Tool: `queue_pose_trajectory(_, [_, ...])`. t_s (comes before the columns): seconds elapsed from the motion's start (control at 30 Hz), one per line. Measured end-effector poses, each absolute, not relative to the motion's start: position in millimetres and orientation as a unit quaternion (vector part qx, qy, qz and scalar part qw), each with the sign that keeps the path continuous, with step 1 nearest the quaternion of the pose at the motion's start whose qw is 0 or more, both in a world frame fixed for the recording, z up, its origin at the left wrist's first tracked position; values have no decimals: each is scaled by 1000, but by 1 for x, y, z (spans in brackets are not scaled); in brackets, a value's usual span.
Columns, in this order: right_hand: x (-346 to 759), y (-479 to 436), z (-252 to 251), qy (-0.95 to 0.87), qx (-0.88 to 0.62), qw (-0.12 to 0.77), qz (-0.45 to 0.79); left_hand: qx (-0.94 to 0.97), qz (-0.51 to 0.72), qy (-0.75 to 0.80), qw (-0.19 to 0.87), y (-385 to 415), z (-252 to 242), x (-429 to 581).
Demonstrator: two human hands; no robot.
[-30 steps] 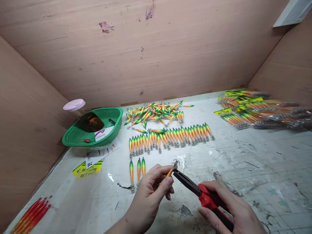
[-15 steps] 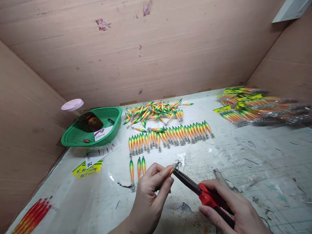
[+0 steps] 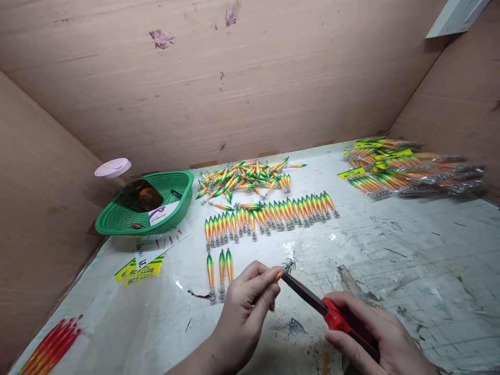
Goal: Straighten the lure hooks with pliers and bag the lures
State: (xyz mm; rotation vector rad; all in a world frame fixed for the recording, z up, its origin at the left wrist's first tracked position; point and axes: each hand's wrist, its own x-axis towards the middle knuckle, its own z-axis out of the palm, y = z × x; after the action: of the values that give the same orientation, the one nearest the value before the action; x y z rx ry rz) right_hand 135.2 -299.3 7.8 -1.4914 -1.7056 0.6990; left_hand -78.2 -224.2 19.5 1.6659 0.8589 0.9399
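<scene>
Head view, from the left: a bunch of red lures (image 3: 50,344) lies at the near corner of the white table (image 3: 121,317). Beyond it, a green basket (image 3: 182,205) holds a dark cup (image 3: 141,195) with a pink lid (image 3: 113,167), and yellow cards (image 3: 142,272) lie just in front of the basket. Next come three green-and-orange lures (image 3: 222,268) set side by side, with a long row of lures (image 3: 288,208) behind them and a loose pile of lures (image 3: 234,182) farther back. The left hand (image 3: 247,302) pinches one lure (image 3: 278,276) between thumb and fingers, above the table, its spiky metal end pointing away to the right. Pliers (image 3: 307,292) meet the lure near those spikes; whether their jaws are closed on it, I cannot tell. The right hand (image 3: 367,328) grips the red handles. Bagged lures (image 3: 420,174) are heaped at far right.
</scene>
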Motion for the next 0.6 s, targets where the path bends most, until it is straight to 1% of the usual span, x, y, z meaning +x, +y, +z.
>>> queue_pose_trajectory(0.07, [133,-300,9,-645,-590,388,291,660,372,353,549,-224,22,-78])
queue_pose_trajectory(0.17, [135,-300,9,-643,-586,375,321,615,349,356,611,-223,21,-78])
queue_pose_trajectory(0.23, [141,-299,5,-662,-582,352,314,596,353,371,619,-217,20,-82])
queue_pose_trajectory(0.27, [146,-299,1,-679,-583,340,289,598,364,383,602,-212,20,-85])
queue_pose_trajectory(0.33, [156,-296,-8,-726,-581,319,183,640,390,408,521,-196,21,-94])
queue_pose_trajectory(0.4, [166,-293,-17,-767,-563,303,56,724,394,405,397,-177,24,-104])
queue_pose_trajectory(0.43, [170,-291,-21,-778,-552,299,14,773,378,385,333,-167,24,-108])
queue_pose_trajectory(0.5, [172,-288,-26,-787,-541,297,-3,860,310,330,237,-151,23,-116])
queue_pose_trajectory(0.53, [171,-287,-28,-785,-541,301,10,891,263,305,208,-147,21,-118])
queue_pose_trajectory(0.6, [167,-286,-30,-774,-544,321,33,928,175,274,183,-143,15,-123])
